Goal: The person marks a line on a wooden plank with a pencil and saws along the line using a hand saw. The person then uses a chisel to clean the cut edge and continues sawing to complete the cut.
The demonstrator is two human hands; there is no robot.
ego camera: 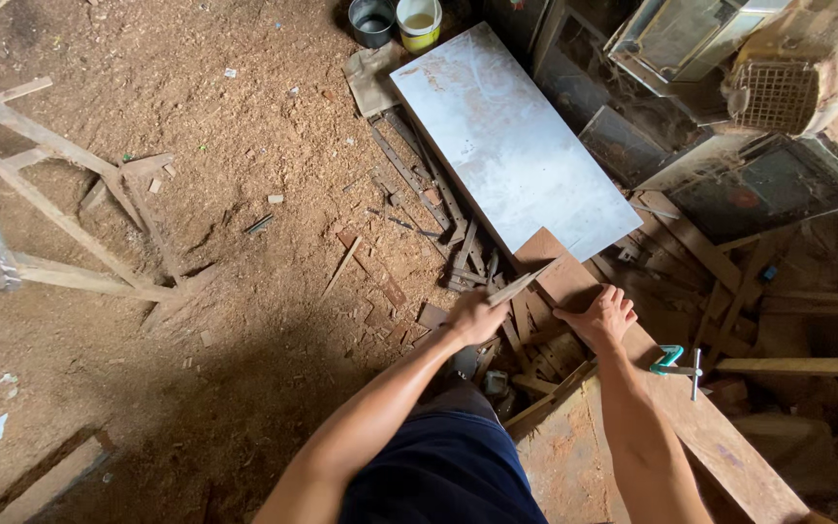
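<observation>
The right hand (601,316) lies flat on a long brown plank (623,349), fingers spread a little. The left hand (474,315) is closed around a thin strip of wood (519,285), which points up toward a big grey sheet (511,141). Past that stand 2 small pots (395,21).

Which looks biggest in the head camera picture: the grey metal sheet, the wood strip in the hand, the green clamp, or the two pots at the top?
1. Grey metal sheet
2. Wood strip, held in the left hand
3. Green clamp

The dark pot and the white pot look alike; they lie farther away, so ranking them is unsure.
</observation>
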